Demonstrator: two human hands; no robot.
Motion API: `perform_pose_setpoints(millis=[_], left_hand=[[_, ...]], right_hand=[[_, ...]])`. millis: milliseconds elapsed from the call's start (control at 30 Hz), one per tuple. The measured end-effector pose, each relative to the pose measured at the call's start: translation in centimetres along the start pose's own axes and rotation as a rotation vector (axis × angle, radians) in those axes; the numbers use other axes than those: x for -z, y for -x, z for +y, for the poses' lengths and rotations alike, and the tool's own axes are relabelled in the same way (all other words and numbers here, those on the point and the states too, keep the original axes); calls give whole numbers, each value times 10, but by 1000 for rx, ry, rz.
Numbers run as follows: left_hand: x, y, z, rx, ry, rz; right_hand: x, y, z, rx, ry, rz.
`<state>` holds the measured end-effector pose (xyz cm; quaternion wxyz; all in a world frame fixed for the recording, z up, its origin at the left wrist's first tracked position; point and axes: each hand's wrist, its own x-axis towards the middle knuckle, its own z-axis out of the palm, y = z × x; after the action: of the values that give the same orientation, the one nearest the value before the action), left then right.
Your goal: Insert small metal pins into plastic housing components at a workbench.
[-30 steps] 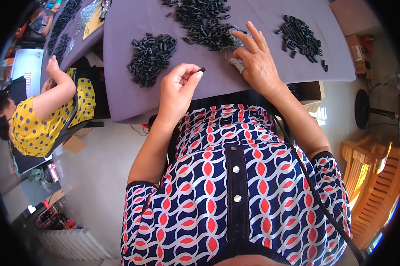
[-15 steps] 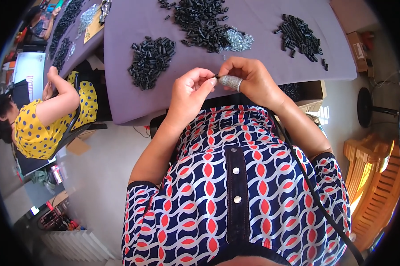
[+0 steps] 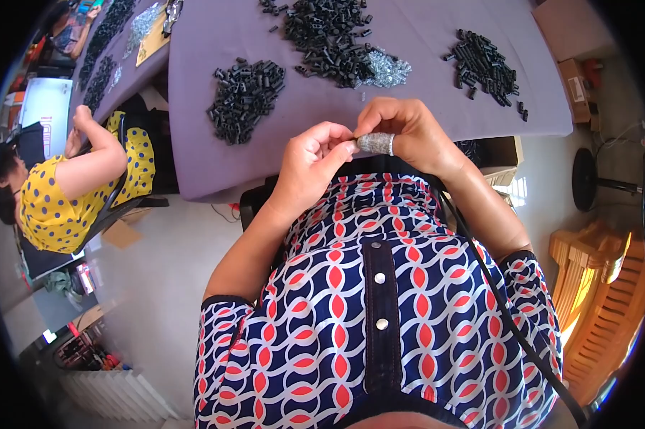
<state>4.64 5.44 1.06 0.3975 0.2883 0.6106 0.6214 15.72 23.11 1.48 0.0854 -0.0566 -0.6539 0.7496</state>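
Observation:
My left hand [image 3: 309,168] and my right hand [image 3: 417,139] meet just over the near edge of the table, fingertips touching. Both pinch a small black part [image 3: 354,140] between them, mostly hidden by the fingers. A grey knitted finger cover [image 3: 377,144] is on my right thumb. Beyond my left hand lies a pile of short black tubular parts [image 3: 245,100]. Farther back, a larger black heap [image 3: 326,43] touches a small mound of clear, shiny pieces [image 3: 389,69]. Another black pile [image 3: 483,64] lies to the right.
The table has a purple-grey cloth [image 3: 430,28]. Under its right edge stands an open carton [image 3: 505,161] holding dark parts. A person in a yellow dotted top [image 3: 57,200] sits at another table on the left. A wooden chair [image 3: 601,286] stands at right.
My joined hands have come slightly down toward my body. The black part between my fingertips shows less than before. The piles are unchanged.

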Motion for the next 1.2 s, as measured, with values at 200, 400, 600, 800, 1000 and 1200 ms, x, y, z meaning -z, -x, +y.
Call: perform_pose_setpoints(millis=[200,400,600,800,1000,1200], left_hand=[[10,11,8,-253,-181,-162],[29,22,1,-86,15,32],[50,10,-23,-142,70,211],[55,10,-19,-126,159,216],[55,11,-21,-152,196,198],[54,13,-22,-168,178,208]], right_hand=[[9,-6,0,-342,-330,-324],[-6,-33,-20,-277,-140,-246],[-15,-108,-11,350,890,13],[-22,-145,10,340,1517,-83],[-23,-122,7,437,1426,-158],[1,-110,-16,409,1108,92]])
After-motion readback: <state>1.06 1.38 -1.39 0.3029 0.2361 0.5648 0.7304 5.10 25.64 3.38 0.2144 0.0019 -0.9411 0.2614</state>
